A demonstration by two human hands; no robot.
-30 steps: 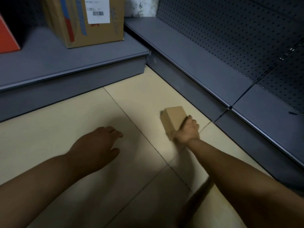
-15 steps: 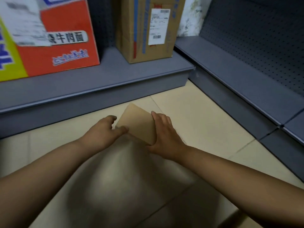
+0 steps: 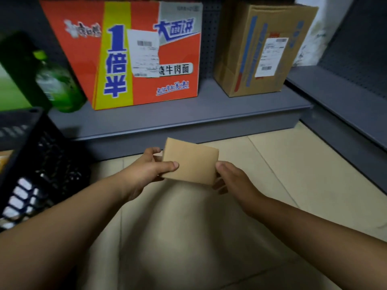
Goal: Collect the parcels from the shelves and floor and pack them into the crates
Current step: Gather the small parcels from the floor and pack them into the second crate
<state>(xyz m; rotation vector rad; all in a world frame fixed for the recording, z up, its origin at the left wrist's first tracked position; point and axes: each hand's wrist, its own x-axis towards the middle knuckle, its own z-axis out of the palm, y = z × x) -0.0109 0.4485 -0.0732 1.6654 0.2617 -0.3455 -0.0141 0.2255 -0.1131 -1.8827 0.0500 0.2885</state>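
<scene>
A small plain brown cardboard parcel (image 3: 190,162) is held in the air above the beige floor, in front of the low grey shelf (image 3: 188,120). My left hand (image 3: 149,169) grips its left end, thumb on top and fingers behind. My right hand (image 3: 232,181) holds its right end, thumb at the edge and fingers underneath. A black plastic crate (image 3: 39,162) stands at the left, its latticed wall towards me. Most of the crate's inside is out of view.
On the shelf stand a large orange and yellow printed carton (image 3: 136,57), a brown carton with a shipping label (image 3: 259,51) and a green bottle (image 3: 56,82). A second grey shelf with a pegboard back (image 3: 345,95) runs along the right. Tiled floor lies below my arms.
The right hand lifted the parcel off the floor by the right shelf and brought it left. The left hand joined it. The view swung left, bringing the crate and orange carton in.
</scene>
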